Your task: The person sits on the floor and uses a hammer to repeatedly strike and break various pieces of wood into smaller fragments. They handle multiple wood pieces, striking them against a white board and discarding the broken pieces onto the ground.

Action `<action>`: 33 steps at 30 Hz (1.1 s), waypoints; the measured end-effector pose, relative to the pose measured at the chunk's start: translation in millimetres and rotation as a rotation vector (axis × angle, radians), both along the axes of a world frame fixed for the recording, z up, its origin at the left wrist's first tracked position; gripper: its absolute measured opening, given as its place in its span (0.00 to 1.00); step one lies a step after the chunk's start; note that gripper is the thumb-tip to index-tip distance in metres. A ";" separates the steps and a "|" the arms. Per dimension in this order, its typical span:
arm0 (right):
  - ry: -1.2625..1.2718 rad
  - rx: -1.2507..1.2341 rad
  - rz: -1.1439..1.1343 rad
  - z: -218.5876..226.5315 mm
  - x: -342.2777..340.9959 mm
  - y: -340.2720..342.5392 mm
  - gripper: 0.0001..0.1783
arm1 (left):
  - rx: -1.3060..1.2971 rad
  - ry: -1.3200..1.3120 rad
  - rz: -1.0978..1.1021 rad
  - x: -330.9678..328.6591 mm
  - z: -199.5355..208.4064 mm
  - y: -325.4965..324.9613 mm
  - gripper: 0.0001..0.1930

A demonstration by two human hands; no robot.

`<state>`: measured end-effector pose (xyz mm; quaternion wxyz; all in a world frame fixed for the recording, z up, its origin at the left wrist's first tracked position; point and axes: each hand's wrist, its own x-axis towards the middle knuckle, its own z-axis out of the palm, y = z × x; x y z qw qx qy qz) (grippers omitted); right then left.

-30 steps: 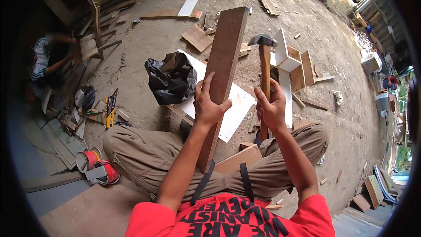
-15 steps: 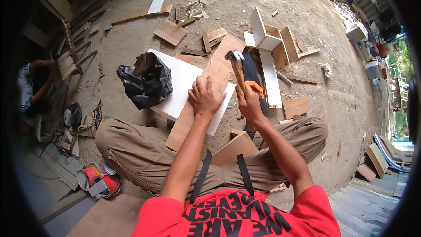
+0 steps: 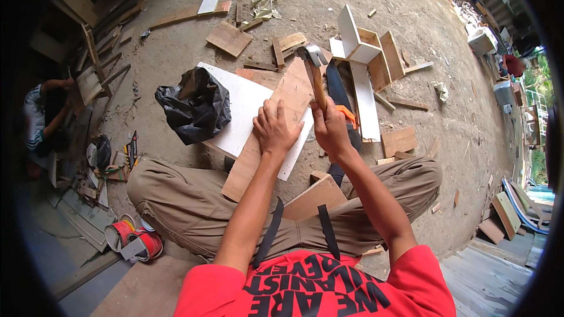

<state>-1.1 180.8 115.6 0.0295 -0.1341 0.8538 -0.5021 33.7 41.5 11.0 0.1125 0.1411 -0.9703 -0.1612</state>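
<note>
My left hand [image 3: 275,129] lies with fingers spread on a long light-brown plywood board [image 3: 249,169] that slants away from my lap. The board rests across a white panel [image 3: 244,98]. My right hand [image 3: 332,129] is wrapped round the wooden handle of a claw hammer [image 3: 318,76]. Its metal head is over the far end of the board; whether it touches cannot be seen. Behind my right hand an orange thing [image 3: 349,115] shows in part, beside a long dark strip. A nail is not visible.
A black plastic bag [image 3: 194,105] stands on the white panel's left side. Beyond lie wood scraps [image 3: 229,39] and a white-and-brown box frame [image 3: 367,50]. Red cans [image 3: 145,246] sit by my left knee. Another person [image 3: 50,103] handles a small wooden chair [image 3: 91,85] at the far left.
The hammer and my right hand have shifted a little up and to the left, bringing the hammer's head further over the board. My left hand stays on the board.
</note>
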 end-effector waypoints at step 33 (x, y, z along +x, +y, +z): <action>0.029 0.300 0.078 -72.2 -42.2 23.1 0.19 | 0.092 0.024 -0.033 -0.6 6.9 2.3 0.46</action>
